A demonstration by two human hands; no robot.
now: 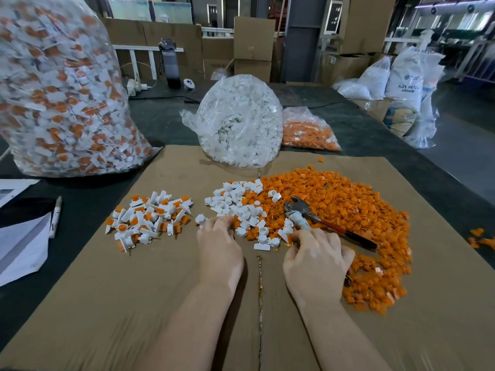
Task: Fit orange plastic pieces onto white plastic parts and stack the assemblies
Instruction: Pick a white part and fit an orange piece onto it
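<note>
The orange pieces [348, 210] lie in a big heap on the right side of a flat sheet of brown cardboard [134, 303]. The white parts [235, 204] sit in a smaller heap that touches the left edge of the orange heap. Left of both, a little apart, is a pile of finished pieces [147, 218], white with orange fitted on.

Both hands are down at the near edge of the heaps, a little apart from each other. The left hand [219, 245] has its fingers curled down into the white parts, and I cannot tell if it holds one. The right hand [316, 261] has its fingers bent at the spot where white meets orange, and what it pinches is hidden.

A tool with a metal head and a dark handle [329, 223] lies on the orange heap just past the right hand.

Behind the cardboard stands a clear bag of white parts [241, 121], with a bag of orange pieces [308, 132] beside it. A very big clear bag of finished pieces [59, 89] stands at the far left. The dark tabletop [166, 121] holds it all.
</note>
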